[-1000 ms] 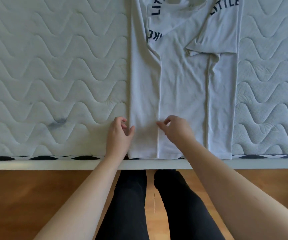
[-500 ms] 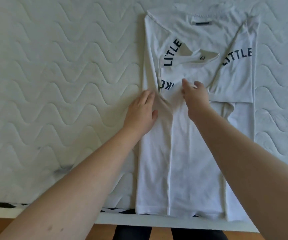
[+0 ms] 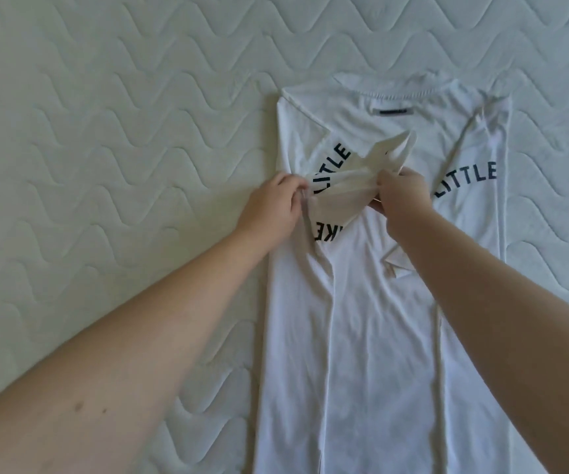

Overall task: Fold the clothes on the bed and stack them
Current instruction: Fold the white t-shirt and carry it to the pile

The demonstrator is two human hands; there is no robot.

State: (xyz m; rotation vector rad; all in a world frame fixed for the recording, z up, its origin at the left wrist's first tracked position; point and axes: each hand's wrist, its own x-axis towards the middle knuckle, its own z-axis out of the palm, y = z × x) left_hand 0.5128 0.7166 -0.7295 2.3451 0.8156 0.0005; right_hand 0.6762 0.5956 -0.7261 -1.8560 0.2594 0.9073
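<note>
Head view: left hand (image 3: 271,203) and right hand (image 3: 402,193) both pinch the white printed cotton T-shirt's (image 3: 361,336) bunched sleeve (image 3: 351,179); best pulled taut, laid flat.

Soft, even daylight fills the view, bright enough that the white shirt (image 3: 361,336) nearly washes out against the pale mattress (image 3: 105,131), with no hard glare. Shadows are faint: a thin one under each forearm and in the quilted grooves. The frame is slightly soft, with wide-angle stretching of the forearms at the lower corners.
</note>
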